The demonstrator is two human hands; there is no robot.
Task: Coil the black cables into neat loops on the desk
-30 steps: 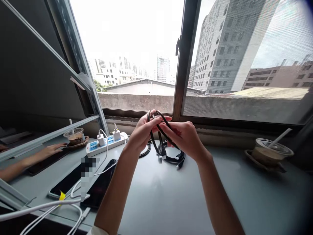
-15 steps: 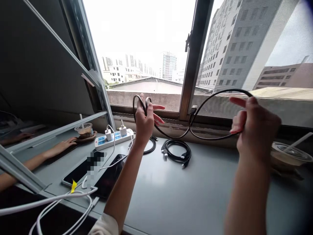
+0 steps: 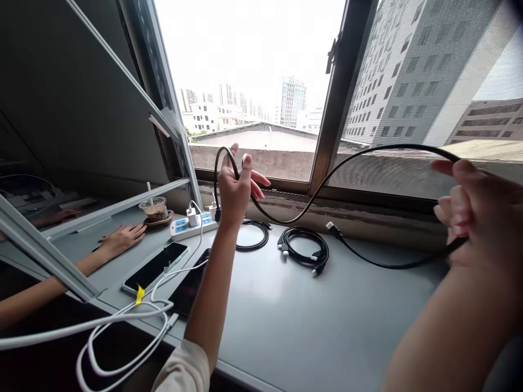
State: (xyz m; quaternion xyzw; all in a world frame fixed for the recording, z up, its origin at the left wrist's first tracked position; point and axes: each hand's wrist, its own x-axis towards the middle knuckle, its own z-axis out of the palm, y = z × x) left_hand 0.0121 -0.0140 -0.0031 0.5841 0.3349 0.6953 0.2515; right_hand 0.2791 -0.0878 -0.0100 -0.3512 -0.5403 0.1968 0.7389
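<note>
A black cable [image 3: 286, 222] with moulded plugs runs between my two hands in a long, loose curve. My left hand [image 3: 235, 193] holds it upright in front of the window, with one bend looped over the hand by the thumb and the fingers partly stretched. One plug end dangles behind my left wrist. At the right, my right hand [image 3: 478, 212] is closed around the cable. From it, a free end droops and rises to a light-tipped plug [image 3: 332, 227] above the desk. Below lie a coiled black cable [image 3: 324, 247] with several plugs and another black coil [image 3: 267, 235].
On the grey desk [image 3: 286, 326] are a white power strip [image 3: 180, 234], a phone [image 3: 155, 267], a dark tablet-like device [image 3: 190, 294] and white cables [image 3: 90, 326]. Another person's hand [image 3: 126, 238] rests by a drink cup [image 3: 155, 207]. A metal frame [image 3: 44, 250] stands left.
My right hand has moved right, drawing the cable out; its loop has opened into a wide curve and the plug end hangs lower. My left hand still holds its bend. The view has shifted slightly.
</note>
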